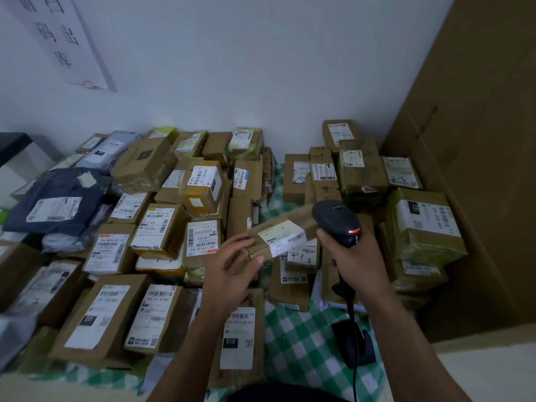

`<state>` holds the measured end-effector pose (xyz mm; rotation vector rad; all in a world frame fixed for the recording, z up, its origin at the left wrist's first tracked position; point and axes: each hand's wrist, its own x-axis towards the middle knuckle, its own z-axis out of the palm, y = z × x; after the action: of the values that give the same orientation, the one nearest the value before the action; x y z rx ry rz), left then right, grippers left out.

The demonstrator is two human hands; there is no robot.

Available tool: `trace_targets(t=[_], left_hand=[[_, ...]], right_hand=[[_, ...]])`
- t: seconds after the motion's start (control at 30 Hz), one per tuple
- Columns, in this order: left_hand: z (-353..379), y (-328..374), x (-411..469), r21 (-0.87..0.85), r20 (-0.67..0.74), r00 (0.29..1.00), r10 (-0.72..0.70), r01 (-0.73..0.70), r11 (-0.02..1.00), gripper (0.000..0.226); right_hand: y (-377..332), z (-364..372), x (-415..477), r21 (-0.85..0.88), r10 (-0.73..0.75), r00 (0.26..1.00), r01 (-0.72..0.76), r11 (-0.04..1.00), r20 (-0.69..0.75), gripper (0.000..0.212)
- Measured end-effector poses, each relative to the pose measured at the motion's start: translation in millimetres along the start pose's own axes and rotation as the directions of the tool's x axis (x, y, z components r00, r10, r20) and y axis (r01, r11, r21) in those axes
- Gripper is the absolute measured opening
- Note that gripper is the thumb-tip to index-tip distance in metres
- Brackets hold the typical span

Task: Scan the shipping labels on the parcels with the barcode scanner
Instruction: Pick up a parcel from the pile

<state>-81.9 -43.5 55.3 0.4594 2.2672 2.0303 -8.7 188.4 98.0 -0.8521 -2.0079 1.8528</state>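
Held parcel: a small flat cardboard parcel (300, 213) is lifted clear of the pile and tilted. It sits near the middle of the view, with its right end just beside the scanner's head.
Label: a white shipping label (283, 237) lies on the upward face and folds over the near edge. Its print is too blurred to read.
Left side: the left grip (232, 268) pinches the near left end of the parcel, fingers on top and thumb at the near edge.
Right side: the right grip (351, 256) is closed around the handle of the barcode scanner (336, 219). A red light glows on the back of the scanner's head.
Handling: the parcel looks light, since one hand carries it by one end. The cardboard looks stiff but creased and taped, so it should not flex much. The left end is a sensible place to hold, as it leaves the label uncovered.
Risk: the fold in the label may hide part of the barcode, and tilting the face toward the scanner would probably help.
Other parcels: many boxes and a dark blue mail bag (58, 198) are packed together on a green checked cloth (295, 343), most with their labels up.
Nearby: a black scanner stand (358, 343) sits on the cloth below the right forearm. A tall cardboard carton (478, 169) stands at the right.
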Motion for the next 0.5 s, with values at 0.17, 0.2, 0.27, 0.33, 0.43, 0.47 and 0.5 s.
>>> trace_targets(t=[0.17, 0.2, 0.27, 0.33, 0.43, 0.47, 0.5], left_hand=[[1, -11, 26, 0.135, -0.154, 0.985, 0.074, -0.053, 0.989, 0.037], [3, -11, 30, 0.145, -0.173, 0.981, 0.083, -0.058, 0.988, 0.037], [5, -11, 38, 0.16, -0.2, 0.976, 0.085, -0.053, 0.986, 0.037], [5, -13, 44, 0.166, -0.211, 0.974, 0.083, -0.048, 0.985, 0.036], [5, -14, 49, 0.184, -0.221, 0.971, 0.093, -0.053, 0.982, 0.036], [5, -13, 49, 0.206, -0.224, 0.969, 0.105, -0.059, 0.977, 0.036], [5, -13, 49, 0.23, -0.225, 0.967, 0.117, -0.064, 0.971, 0.036]], right_hand=[[-12, -3, -7, -0.142, -0.012, 0.965, 0.05, 0.989, 0.261, 0.029], [-12, -2, -7, -0.177, -0.006, 0.956, 0.06, 0.982, 0.294, 0.027], [-13, 1, -7, -0.215, -0.011, 0.944, 0.086, 0.973, 0.33, 0.027], [-14, 2, -7, -0.238, -0.019, 0.935, 0.109, 0.965, 0.353, 0.03], [-15, 2, -6, -0.237, -0.03, 0.929, 0.124, 0.964, 0.368, 0.033], [-14, 2, -5, -0.238, -0.028, 0.931, 0.122, 0.964, 0.363, 0.034], [-12, 2, -4, -0.245, -0.024, 0.934, 0.118, 0.962, 0.355, 0.036]])
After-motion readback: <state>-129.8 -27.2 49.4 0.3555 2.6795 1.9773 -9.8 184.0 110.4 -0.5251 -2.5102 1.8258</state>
